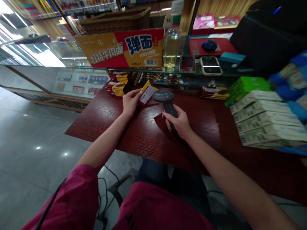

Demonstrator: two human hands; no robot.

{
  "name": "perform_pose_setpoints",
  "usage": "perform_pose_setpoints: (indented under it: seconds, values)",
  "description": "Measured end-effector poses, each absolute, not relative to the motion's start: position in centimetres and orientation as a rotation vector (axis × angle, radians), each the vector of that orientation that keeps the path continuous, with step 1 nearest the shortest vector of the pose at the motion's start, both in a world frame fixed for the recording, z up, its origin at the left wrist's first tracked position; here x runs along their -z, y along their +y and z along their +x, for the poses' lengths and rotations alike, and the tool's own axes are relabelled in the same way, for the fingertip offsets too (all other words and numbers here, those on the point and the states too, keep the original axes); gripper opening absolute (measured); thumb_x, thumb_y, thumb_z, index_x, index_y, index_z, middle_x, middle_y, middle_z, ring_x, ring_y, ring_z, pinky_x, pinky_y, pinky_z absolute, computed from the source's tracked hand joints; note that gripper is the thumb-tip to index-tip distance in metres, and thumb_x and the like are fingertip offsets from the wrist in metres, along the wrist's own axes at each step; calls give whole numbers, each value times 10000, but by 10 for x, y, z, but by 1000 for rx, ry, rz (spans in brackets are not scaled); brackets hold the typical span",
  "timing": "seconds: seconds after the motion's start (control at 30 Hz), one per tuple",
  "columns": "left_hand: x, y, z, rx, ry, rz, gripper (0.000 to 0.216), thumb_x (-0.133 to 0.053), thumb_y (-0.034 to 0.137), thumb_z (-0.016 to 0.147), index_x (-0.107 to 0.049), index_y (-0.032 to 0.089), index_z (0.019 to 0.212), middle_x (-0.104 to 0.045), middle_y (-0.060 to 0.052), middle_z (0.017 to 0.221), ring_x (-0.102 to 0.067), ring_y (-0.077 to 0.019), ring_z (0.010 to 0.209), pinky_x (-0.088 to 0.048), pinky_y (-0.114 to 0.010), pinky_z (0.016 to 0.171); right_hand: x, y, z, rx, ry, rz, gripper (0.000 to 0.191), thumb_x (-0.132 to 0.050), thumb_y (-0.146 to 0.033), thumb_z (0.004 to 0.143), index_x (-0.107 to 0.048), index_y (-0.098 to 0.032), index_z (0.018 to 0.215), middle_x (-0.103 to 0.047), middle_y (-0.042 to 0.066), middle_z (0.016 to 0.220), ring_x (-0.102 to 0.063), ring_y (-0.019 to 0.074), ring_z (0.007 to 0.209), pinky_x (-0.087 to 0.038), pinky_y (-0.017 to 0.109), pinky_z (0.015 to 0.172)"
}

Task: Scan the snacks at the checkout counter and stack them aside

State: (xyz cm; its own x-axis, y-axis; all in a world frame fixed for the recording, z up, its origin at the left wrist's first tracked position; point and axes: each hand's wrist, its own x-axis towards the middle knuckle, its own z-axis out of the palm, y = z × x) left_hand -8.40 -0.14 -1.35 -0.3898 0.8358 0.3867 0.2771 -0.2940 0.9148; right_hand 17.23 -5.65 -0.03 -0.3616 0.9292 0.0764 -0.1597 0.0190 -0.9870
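My left hand [130, 103] pinches a flat red and yellow packet [147, 94] by its left edge, its pale label with a barcode facing up. Closed around the handle of a grey barcode scanner [165, 97], my right hand [177, 120] keeps the scanner's head just right of the packet. A cord trails from the handle toward the desk's front edge. Stacks of similar red and yellow packets [119, 83] lie at the desk's back left, beyond my left hand. A smaller pile of them [214, 92] lies at the back right.
A brown desk [141, 137] spans the front. Behind it, a glass shelf carries a noodle carton [121, 49], a bottle of yellowish liquid [171, 44], a phone [211, 65] and a mouse [209, 45]. White boxes [266, 119] and a green pack [248, 88] are piled on the right.
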Motion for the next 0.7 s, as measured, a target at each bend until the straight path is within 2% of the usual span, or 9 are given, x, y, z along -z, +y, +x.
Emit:
perform_pose_setpoints:
  seconds: [0.1, 0.2, 0.33, 0.47, 0.6, 0.7]
  values:
    - [12, 1, -64, -1794, 1510, 1493, 310, -821, 424, 893, -801, 173, 1074, -849, -83, 1087, -811, -210, 995, -651, -314, 917, 1, -49, 190, -1358, -1298, -880, 415, -840, -536, 813, -577, -243, 947, -545, -88, 548, -461, 98, 384, -415, 238, 370]
    - [10, 7, -25, -1759, 1461, 1705, 244, -772, 380, 941, -791, 177, 1075, -849, -75, 1104, -815, -205, 1014, -640, -307, 939, 3, -44, 222, -1183, -1195, -951, 436, -845, -540, 795, -566, -249, 962, -559, -87, 570, -474, 101, 391, -419, 244, 382]
    - [5, 28, 47, -1585, 1339, 2163, 199, -675, 301, 1021, -799, 277, 1175, -830, -29, 1226, -801, -205, 1128, -614, -317, 1016, 6, -53, 271, -1026, -1083, -1085, 425, -828, -506, 792, -567, -239, 996, -557, -96, 546, -472, 106, 383, -427, 243, 380]
    - [3, 62, 119, -1486, 1076, 2482, 290, -573, 246, 1070, -784, 287, 1265, -771, -41, 1366, -720, -211, 1317, -567, -372, 1131, 7, -72, 302, -1020, -953, -1174, 388, -793, -485, 808, -548, -240, 984, -528, -113, 485, -455, 110, 341, -406, 230, 341]
    - [11, 93, 172, -1305, 1153, 2540, 272, -639, 200, 1024, -809, 262, 1227, -773, -98, 1348, -740, -272, 1285, -586, -424, 1101, 6, -79, 308, -1023, -874, -1174, 362, -761, -483, 823, -528, -247, 971, -538, -115, 501, -459, 102, 334, -412, 218, 333]
    - [17, 109, 188, -1073, 1116, 2647, 345, -647, 134, 991, -801, 260, 1273, -758, -107, 1374, -708, -281, 1337, -548, -422, 1160, 5, -75, 306, -1017, -851, -1160, 384, -769, -476, 817, -533, -242, 1008, -555, -114, 555, -464, 92, 356, -426, 216, 345]
